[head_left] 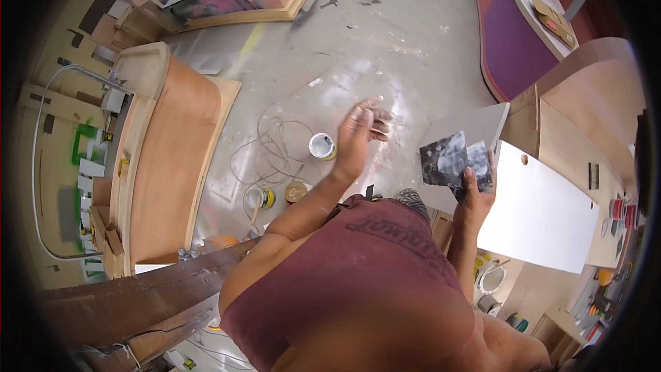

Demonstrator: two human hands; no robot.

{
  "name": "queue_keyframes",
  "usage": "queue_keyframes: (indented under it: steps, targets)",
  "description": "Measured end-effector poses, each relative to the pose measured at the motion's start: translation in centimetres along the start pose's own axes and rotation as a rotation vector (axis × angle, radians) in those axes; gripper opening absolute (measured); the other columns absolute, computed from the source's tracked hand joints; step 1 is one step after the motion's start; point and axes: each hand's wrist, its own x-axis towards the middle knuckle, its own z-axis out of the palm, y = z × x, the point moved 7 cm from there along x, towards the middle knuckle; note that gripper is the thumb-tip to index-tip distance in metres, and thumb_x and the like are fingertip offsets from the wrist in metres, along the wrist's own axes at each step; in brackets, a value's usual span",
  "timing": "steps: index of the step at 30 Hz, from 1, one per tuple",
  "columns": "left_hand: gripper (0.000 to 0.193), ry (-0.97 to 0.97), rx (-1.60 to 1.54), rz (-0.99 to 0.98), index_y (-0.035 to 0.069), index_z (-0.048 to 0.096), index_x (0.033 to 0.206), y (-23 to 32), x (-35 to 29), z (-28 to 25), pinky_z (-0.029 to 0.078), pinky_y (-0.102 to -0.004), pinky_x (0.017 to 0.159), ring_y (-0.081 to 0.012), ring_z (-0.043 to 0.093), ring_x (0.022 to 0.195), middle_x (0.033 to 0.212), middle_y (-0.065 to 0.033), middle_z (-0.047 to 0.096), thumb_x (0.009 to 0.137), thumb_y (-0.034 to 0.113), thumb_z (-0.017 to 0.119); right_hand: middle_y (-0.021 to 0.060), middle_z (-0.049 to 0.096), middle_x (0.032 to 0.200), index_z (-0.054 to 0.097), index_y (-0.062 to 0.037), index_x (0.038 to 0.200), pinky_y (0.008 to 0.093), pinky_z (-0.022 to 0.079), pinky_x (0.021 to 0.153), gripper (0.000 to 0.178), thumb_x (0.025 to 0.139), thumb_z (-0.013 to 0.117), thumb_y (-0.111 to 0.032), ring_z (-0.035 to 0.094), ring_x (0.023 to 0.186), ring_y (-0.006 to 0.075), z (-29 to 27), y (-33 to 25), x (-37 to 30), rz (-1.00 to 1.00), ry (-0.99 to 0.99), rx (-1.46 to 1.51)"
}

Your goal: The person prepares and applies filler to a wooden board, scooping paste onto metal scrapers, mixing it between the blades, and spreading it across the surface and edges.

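My right hand (pixel 475 196) is closed around two thin dark plates (pixel 444 160), which are smeared with white and look like filler spreaders. They fan out slightly over a grey board's edge. My left hand (pixel 361 134) is raised over the floor, its fingers loosely bent and somewhat apart, with white residue on them. Nothing shows in it, though motion blurs the fingertips. Just left of that hand stands an open white tub (pixel 322 145) with pale material inside. A grey board (pixel 441 124) lies beyond the plates, beside a large white panel (pixel 544 210).
A curved wooden counter (pixel 175 158) stands at left, with a looped cable (pixel 272 145) on the floor beside it. Another open can (pixel 258 198) and a round lid (pixel 296 191) sit nearby. A purple curved counter (pixel 513 41) is at far right. A brown beam (pixel 138 296) crosses lower left.
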Motion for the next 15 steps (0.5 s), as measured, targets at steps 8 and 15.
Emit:
queue_keyframes:
  steps: [8, 15]
  targets:
    - [0.036, -0.910, -0.582, 0.505, 0.012, 0.034, 0.128, 23.3, -4.5, 9.2, 0.037, -0.0282, 0.039, -0.0192, 0.048, 0.043, 0.089, -0.0167, 0.067, 0.100, 0.033, 0.039, 0.0153, 0.056, 0.121, 0.042, 0.0035, 0.137, 0.0327, 0.049, 0.092, 0.058, 0.085, 0.065, -0.001, 0.058, 0.105, 0.0208, -0.3, -0.5, 0.3, 0.021, 0.068, 0.073]
    - [0.029, -1.091, -0.776, 0.189, 0.017, 0.034, 0.120, 23.4, -0.8, 13.4, 0.030, -0.0260, 0.036, -0.0166, 0.038, 0.036, 0.075, -0.0198, 0.066, 0.097, 0.032, 0.041, 0.0138, 0.058, 0.116, 0.043, 0.0031, 0.136, 0.0320, 0.051, 0.087, 0.056, 0.084, 0.064, 0.004, 0.060, 0.099, 0.0192, 0.8, -0.6, -0.3, 0.007, 0.269, 0.172]
